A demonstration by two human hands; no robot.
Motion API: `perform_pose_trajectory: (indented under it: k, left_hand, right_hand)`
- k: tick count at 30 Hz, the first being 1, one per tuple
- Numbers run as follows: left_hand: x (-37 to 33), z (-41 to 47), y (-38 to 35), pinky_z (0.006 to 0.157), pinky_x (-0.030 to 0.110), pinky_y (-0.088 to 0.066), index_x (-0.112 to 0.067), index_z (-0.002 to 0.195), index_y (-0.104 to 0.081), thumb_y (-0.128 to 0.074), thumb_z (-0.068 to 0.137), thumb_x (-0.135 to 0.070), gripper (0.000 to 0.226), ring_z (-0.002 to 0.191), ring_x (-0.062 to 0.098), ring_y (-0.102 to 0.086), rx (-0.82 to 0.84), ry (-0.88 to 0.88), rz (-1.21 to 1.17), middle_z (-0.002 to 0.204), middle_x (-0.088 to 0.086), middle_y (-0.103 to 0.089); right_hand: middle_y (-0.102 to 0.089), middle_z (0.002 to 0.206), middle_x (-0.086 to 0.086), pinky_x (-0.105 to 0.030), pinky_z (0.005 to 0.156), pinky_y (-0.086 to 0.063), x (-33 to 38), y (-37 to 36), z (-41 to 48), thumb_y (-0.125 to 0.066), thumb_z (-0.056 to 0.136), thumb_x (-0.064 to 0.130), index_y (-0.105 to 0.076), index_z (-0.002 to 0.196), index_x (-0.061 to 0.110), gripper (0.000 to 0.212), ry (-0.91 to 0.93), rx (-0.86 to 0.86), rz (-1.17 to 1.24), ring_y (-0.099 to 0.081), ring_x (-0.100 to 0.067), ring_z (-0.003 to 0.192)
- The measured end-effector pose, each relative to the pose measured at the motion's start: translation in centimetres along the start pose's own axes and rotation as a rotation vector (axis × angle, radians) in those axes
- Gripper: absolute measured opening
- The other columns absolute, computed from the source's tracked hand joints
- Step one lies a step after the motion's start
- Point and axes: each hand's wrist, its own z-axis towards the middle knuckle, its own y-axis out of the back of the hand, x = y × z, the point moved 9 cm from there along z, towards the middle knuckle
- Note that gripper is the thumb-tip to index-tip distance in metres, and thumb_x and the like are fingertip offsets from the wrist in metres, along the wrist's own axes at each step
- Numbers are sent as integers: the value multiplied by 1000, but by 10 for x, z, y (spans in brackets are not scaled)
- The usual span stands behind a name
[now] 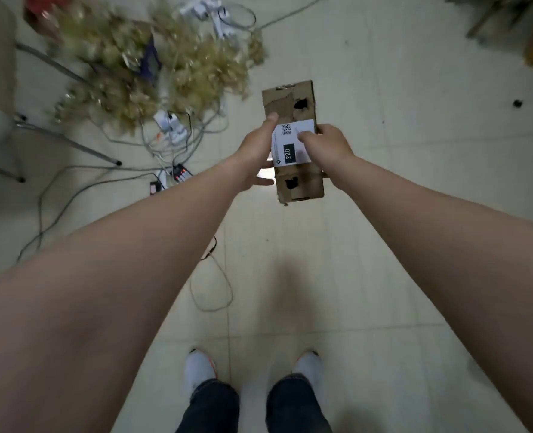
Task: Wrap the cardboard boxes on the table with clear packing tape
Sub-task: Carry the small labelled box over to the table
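Two bare arms reach out above the tiled floor (399,89). The left hand (254,156) and right hand (329,145) both grip one torn cardboard box (287,100) in the air, with fingers curled round its sides. The right thumb presses its white label (291,142).

dim, soft light; blurred, warped edges

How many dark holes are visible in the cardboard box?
2. The far hole lies beyond the white label; the near hole, before it. The cardboard box may hide more.
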Motion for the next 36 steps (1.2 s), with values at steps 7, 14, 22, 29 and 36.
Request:
perform_pose_trajectory:
  k: [7, 14, 22, 29, 36]
  left_hand:
    - [-207, -92, 30, 87, 44, -56, -25, 126, -63, -33, 106, -62, 52, 109, 24, -67, -94, -201, -50, 115, 2, -71]
    - [-329, -101, 69, 77, 43, -64, -20, 124, -66, -35, 107, -59, 52, 97, 26, -74, -136, -279, -90, 109, 5, -74]
    - [-455, -5, 123, 85, 44, -59, -26, 125, -65, -34, 106, -61, 51, 102, 24, -72, -144, -252, -129, 109, 1, -74]
    - [-589, 52, 169, 91, 46, -59, -31, 125, -68, -31, 107, -57, 48, 98, 21, -71, -172, -257, -173, 108, -3, -74]
    - [-722, 121, 193, 89, 48, -60, -33, 114, -66, -33, 106, -61, 44, 105, 27, -71, -199, -318, -179, 113, 0, -73]
  right_hand:
    - [-66, 119, 0, -23, 59, -47, 205, 102, -54, -54, 104, 27, -52, 143, 18, 40, 197, -74, 64, -59, -3, 78]
    - [-68, 119, -2, -29, 66, -54, 328, 128, -26, -55, 99, 19, -52, 141, 18, 43, 236, -60, 97, -64, -10, 86]
    - [-71, 104, 0, -30, 68, -51, 455, 132, 81, -50, 95, 10, -62, 119, 18, 28, 216, -17, 91, -65, -16, 88]
    - [-59, 89, 2, -36, 72, -49, 586, 160, 163, -51, 96, 12, -62, 114, 22, 23, 218, 51, 56, -53, -26, 86]
    - [-56, 84, 5, -32, 66, -49, 695, 191, 265, -50, 99, 11, -59, 112, 27, 23, 266, 124, 75, -50, -16, 74]
